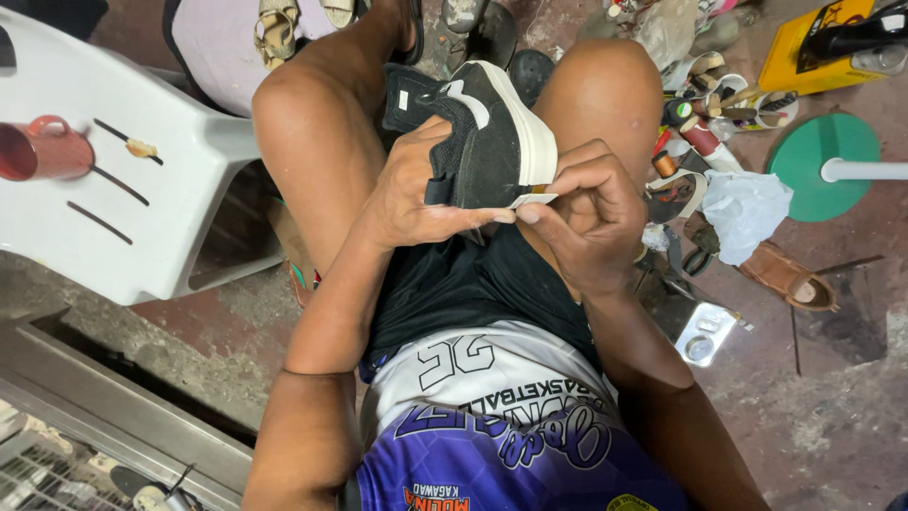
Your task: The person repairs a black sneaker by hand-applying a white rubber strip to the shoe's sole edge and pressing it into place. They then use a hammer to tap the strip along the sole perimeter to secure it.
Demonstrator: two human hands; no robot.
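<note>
Fingers [445, 220] of the left hand [416, 194] curl tight around a black shoe [482, 142] with a white sole, held between the person's knees. Right hand [591, 213] pinches the sole's edge with bent fingers. Nearby stand a white plastic stool [142, 218] with a red mug [43, 149] and a green round base [818, 170].

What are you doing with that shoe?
A seated person holds a black sneaker with a white sole on their lap, between the knees. The left hand grips its fabric side, and the right hand pinches at the edge of the sole, where the two hands meet. A white plastic stool with a red mug stands beside them. Spools, sandals and other bits lie on the floor.
</note>
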